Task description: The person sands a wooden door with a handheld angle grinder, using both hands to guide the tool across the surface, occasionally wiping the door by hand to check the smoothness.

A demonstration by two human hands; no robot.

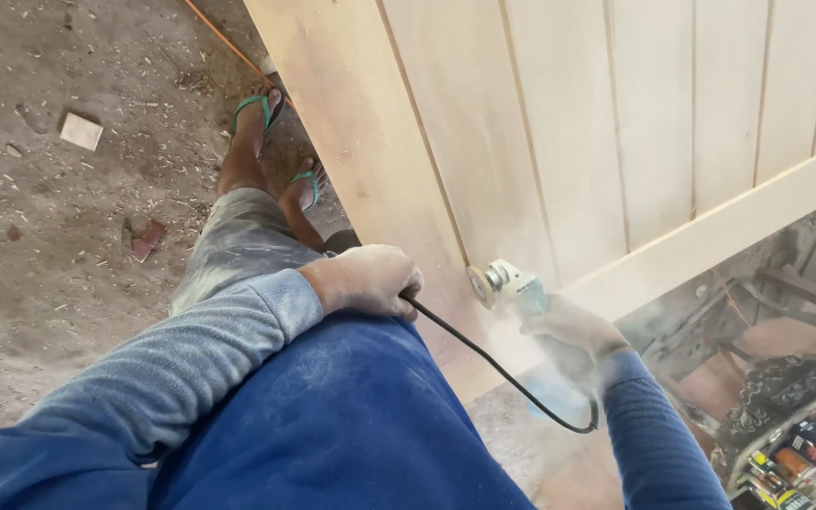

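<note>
While dust hangs thick around the tool, these lines hold:
Right hand (573, 326): wrapped closed around the small pale blue-green angle grinder (512, 286), disc against the panel.
Left hand (367, 280): curled shut on the thin black power cord (498, 368), keeping it off the disc.
Work: pale planked wooden door panel (559, 132), tilted, the grinder at its frame edge.
Judgement: light, even pressure and a flat disc should avoid gouges.
Floor (40, 255): dusty, with scraps.

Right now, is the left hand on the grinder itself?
No, the left hand grips only the black cord, while the right hand holds the grinder against the wooden door.
</note>
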